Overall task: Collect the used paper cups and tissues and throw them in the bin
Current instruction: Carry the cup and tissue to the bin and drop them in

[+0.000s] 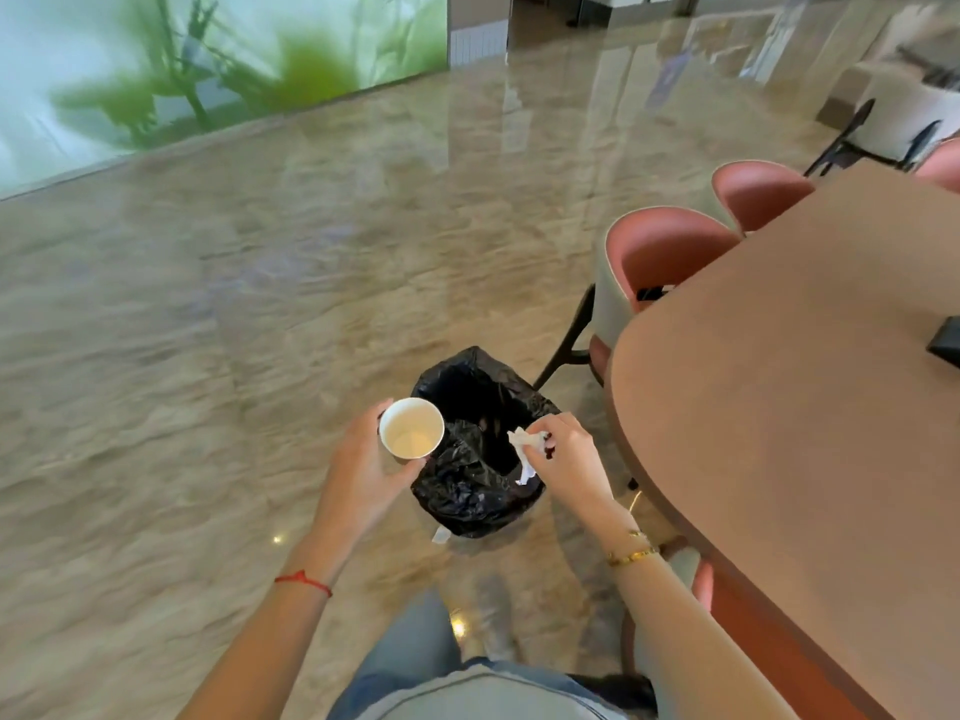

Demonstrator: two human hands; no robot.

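Note:
A small bin (470,491) lined with a black bag stands on the floor just ahead of me. My left hand (363,470) holds a white paper cup (411,428) upright at the bin's left rim; the cup looks empty. My right hand (566,459) pinches a crumpled white tissue (524,452) over the bin's right side. Inside, the bin is dark and its contents cannot be made out.
A brown rounded table (810,387) runs along my right, with pink chairs (670,252) tucked at its far side. A dark object (948,345) lies at the table's right edge. Glossy marble floor (260,330) spreads to the left and ahead.

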